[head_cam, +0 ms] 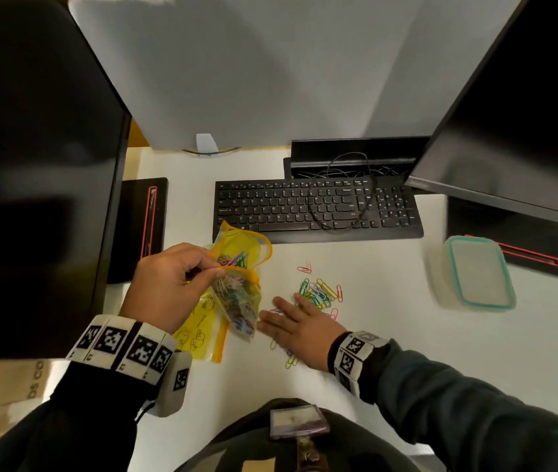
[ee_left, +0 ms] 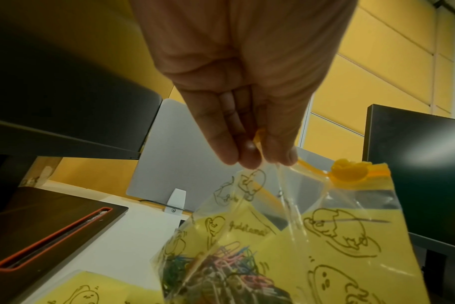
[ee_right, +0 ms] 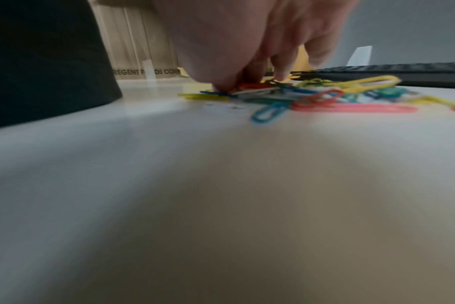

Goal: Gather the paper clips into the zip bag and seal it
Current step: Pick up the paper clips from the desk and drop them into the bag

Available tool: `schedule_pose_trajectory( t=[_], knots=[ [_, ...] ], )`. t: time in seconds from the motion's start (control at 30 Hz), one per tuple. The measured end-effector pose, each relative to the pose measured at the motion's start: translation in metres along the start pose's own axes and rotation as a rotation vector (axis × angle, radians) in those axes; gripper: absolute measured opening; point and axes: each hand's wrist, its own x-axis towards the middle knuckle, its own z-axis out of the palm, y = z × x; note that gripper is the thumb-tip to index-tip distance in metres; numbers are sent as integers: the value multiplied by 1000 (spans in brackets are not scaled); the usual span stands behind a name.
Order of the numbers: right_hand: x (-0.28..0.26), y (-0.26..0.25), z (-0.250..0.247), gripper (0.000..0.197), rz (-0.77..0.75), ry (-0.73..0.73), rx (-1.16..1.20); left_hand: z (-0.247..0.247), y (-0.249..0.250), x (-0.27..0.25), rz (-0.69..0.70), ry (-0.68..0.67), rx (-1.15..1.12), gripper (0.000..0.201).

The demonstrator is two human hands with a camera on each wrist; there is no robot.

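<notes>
My left hand (head_cam: 218,272) pinches the rim of a clear-and-yellow zip bag (head_cam: 238,301) and holds it up above the white desk (head_cam: 390,335). The bag's mouth is open, its orange slider (ee_left: 348,170) sits at one end, and several coloured clips (ee_left: 221,267) lie in its bottom. In the left wrist view the left hand (ee_left: 260,160) grips the orange zip strip. Loose paper clips (head_cam: 318,292) lie in a pile to the right of the bag. My right hand (head_cam: 281,310) lies low over the pile's near side, its fingertips (ee_right: 226,86) touching the paper clips (ee_right: 325,96).
More yellow bag plastic lies flat on the desk under my left wrist (head_cam: 199,338) and rises behind the held bag (head_cam: 240,247). A black keyboard (head_cam: 315,209) sits behind the clips. A teal-rimmed container (head_cam: 478,270) stands at right. Dark monitors (head_cam: 32,165) flank the desk.
</notes>
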Motion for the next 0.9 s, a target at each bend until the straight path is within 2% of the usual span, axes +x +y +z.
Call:
schedule_pose_trajectory(
  t=[0.1, 0.2, 0.3, 0.4, 0.53, 0.7, 0.9],
  knots=[
    [-3, 12, 8, 72, 37, 57, 17, 2, 0, 1, 9, 3, 0, 3],
    [-4, 22, -8, 69, 127, 55, 48, 4, -2, 0, 14, -11, 0, 3],
    [1, 39, -21, 64, 163, 15, 210, 6, -2, 0, 14, -29, 6, 3],
    [7, 59, -32, 76, 259, -23, 430, 7, -1, 1, 14, -40, 4, 3],
    [2, 75, -30, 77, 232, -92, 455, 7, 2, 1, 25, -60, 2, 3],
    [-31, 88, -20, 61, 229, -130, 448, 14, 4, 1, 27, -95, -11, 4],
    [-53, 83, -11, 76, 295, -91, 579, 26, 8, 0, 4, -138, -36, 4]
  ],
)
